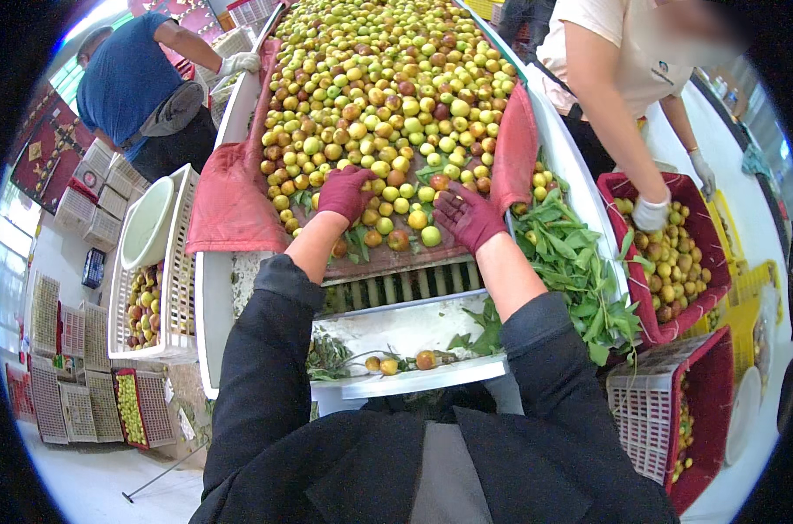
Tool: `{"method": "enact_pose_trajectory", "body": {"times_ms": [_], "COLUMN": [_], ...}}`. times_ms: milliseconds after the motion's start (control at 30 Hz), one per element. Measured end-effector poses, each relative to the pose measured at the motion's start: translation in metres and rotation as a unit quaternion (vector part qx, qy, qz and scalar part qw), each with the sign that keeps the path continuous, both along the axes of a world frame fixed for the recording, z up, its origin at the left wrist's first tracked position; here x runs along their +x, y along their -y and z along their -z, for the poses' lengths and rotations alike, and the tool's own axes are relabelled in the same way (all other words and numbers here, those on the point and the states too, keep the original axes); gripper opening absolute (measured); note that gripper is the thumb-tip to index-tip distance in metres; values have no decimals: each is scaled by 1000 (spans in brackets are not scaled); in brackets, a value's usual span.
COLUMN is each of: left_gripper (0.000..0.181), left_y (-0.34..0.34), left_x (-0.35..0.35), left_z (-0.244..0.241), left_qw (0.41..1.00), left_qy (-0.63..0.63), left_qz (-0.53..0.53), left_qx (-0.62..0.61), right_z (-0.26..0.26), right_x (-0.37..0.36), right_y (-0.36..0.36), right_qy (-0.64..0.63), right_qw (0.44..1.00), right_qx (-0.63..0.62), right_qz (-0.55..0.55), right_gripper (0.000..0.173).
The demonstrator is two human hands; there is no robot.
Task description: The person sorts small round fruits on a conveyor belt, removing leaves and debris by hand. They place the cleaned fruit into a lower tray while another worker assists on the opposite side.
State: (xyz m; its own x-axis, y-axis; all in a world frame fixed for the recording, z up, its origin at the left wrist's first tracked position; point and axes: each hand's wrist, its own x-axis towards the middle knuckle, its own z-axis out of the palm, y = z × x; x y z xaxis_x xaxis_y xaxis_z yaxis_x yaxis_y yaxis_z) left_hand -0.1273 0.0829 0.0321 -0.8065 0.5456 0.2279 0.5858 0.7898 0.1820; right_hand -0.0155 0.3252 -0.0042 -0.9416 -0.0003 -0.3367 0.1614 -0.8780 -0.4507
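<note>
A sloping table holds a deep layer of green, yellow and reddish-brown fresh jujubes (376,118). My left hand (346,192), in a maroon glove, lies back-up on the near jujubes. Its curled fingers touch fruit, and their undersides are hidden. At the right side of the fruit, my right hand (467,215) wears a matching glove. Its palm is turned partly up, with fingers apart and nothing in it. Between my hands lie loose jujubes and a few green leaves (358,242). Below them runs a slatted roller grate (403,283).
Red padded cloth (236,196) edges the table. Leafy twigs (570,262) fill the right channel; a white tray (403,334) sits before me. At left is a white crate (185,262) with a basin (148,223). A gloved co-worker's hand (652,213) reaches into a red-lined crate (714,262). Another person (134,78) bends at left.
</note>
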Motion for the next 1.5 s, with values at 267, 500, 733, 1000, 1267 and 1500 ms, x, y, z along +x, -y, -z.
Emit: {"method": "enact_pose_trajectory", "body": {"times_ms": [267, 500, 733, 1000, 1267, 1500], "left_gripper": [55, 52, 55, 49, 64, 70], "left_y": [-52, -110, -108, -22, 78, 22], "left_x": [74, 14, 69, 88, -81, -50], "left_z": [-9, 2, 13, -5, 31, 11], "left_qw": [947, 955, 984, 917, 946, 941], "left_qy": [114, 19, -22, 163, 2, 141], "left_qz": [158, 172, 158, 339, -323, -305], "left_qx": [255, 240, -74, 129, -22, -34], "right_z": [-29, -19, 11, -28, -21, -26], "right_x": [13, -4, -12, 16, 20, 13], "right_y": [10, -31, -27, -1, 28, 20], "right_qy": [-15, -95, -80, -24, -159, -118], "right_qw": [990, 995, 843, 598, 709, 720], "right_qx": [57, -5, 511, 788, 664, 678], "right_qz": [-124, 26, 151, -144, -175, -89], "right_gripper": [39, 26, 38, 47, 42, 39]}}
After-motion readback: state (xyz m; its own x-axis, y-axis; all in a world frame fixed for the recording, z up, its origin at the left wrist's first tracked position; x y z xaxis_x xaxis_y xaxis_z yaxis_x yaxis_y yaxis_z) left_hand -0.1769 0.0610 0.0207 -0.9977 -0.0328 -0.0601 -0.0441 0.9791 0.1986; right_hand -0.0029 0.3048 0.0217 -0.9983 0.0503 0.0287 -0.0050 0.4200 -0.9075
